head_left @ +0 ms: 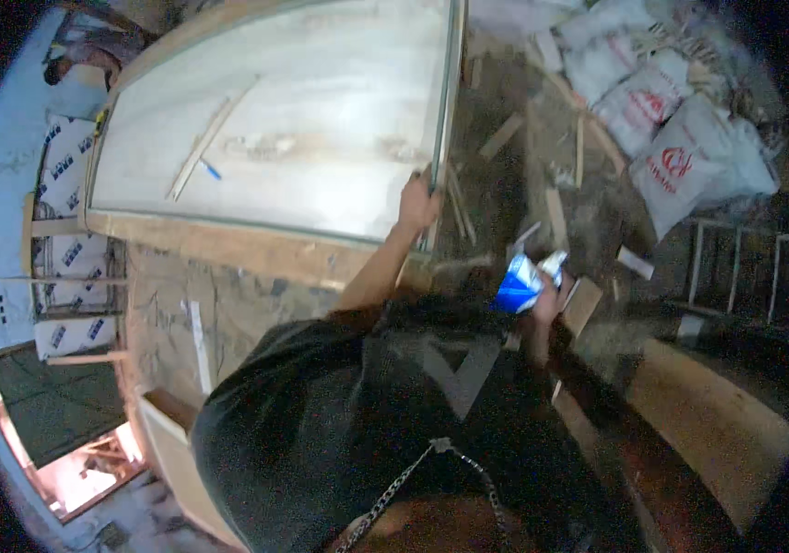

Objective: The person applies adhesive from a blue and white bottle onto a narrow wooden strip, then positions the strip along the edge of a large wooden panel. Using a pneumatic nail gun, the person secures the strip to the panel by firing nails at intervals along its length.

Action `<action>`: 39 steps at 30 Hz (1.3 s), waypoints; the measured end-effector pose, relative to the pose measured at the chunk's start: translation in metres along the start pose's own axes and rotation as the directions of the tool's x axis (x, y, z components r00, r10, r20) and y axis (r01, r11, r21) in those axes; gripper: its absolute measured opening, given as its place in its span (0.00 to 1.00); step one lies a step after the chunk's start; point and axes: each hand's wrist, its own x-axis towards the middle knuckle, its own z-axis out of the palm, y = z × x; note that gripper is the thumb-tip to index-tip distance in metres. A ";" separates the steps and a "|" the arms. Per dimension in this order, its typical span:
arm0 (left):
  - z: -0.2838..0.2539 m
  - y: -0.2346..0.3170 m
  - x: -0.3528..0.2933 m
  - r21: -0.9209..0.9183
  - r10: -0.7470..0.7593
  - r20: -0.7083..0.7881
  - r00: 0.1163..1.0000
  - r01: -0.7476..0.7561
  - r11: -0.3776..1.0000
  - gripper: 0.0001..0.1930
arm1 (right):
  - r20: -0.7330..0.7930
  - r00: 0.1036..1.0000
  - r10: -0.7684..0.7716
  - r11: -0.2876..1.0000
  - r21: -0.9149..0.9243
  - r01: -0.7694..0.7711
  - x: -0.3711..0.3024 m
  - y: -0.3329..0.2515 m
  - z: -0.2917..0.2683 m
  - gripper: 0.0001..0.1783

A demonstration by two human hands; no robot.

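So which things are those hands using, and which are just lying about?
In use, it seems:
wood-framed white panel, left hand at its edge
blue-and-white packet, in the right hand

Probably just lying about:
white sacks
wood strips on the floor

By the left hand (419, 203), smooth, glossy desk (339, 92), wood rim (228, 247); in the right hand (546, 302), shiny packet (517, 285); beyond it, plastic-looking sacks (689, 175); below both hands, matt cloth shirt (321, 405), shiny metal chain (439, 445).

Right fingers (547, 297) blurred (partly hidden), panel (321, 101) cropped
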 end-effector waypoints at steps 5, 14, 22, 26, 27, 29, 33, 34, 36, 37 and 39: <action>-0.011 0.009 0.000 -0.001 0.002 -0.065 0.998 -0.002 1.000 0.29 | -0.100 0.995 -0.001 0.993 0.118 0.013 -0.029 -0.023 0.039 0.26; -0.020 0.002 -0.007 -0.053 -0.023 -0.029 0.999 0.021 0.998 0.28 | -0.073 0.996 0.052 0.998 -0.035 -0.054 -0.057 -0.058 0.097 0.27; -0.010 -0.005 -0.003 -0.068 -0.015 -0.032 0.999 0.013 0.998 0.29 | 0.085 0.986 -0.143 0.972 -0.173 0.156 -0.022 0.004 0.054 0.17; -0.015 0.001 -0.003 -0.075 0.000 -0.053 0.999 -0.004 0.997 0.29 | 0.279 0.906 -0.318 0.880 -0.269 0.391 -0.015 0.017 0.037 0.18; -0.015 0.003 -0.002 -0.076 0.012 -0.044 0.999 -0.015 0.997 0.29 | 0.278 0.907 -0.317 0.879 -0.273 0.391 -0.010 0.021 0.031 0.18; -0.015 0.007 -0.001 -0.099 0.020 -0.043 0.999 -0.024 0.995 0.29 | 0.152 0.988 0.036 0.999 -0.024 -0.033 -0.001 0.030 0.021 0.15; -0.016 -0.005 -0.009 -0.081 0.000 -0.058 0.998 -0.005 0.997 0.29 | -0.013 0.976 -0.219 0.906 -0.374 0.199 -0.042 -0.022 0.066 0.13; -0.016 -0.008 -0.010 -0.080 -0.013 -0.057 0.998 0.008 0.997 0.29 | -0.023 0.994 -0.106 0.962 -0.257 0.097 -0.046 -0.032 0.072 0.13; -0.014 -0.010 -0.011 -0.020 0.047 -0.089 0.995 -0.049 0.999 0.29 | -0.102 0.995 -0.023 0.982 -0.190 0.003 -0.053 -0.040 0.080 0.18; -0.015 -0.009 -0.011 -0.017 0.038 -0.078 0.996 -0.039 0.999 0.29 | -0.110 0.994 -0.011 0.981 -0.194 -0.010 -0.042 -0.021 0.069 0.18; -0.015 0.004 -0.004 0.025 0.029 0.007 1.000 -0.029 0.999 0.28 | 0.068 0.998 -0.005 0.977 0.213 -0.009 -0.016 0.034 0.027 0.25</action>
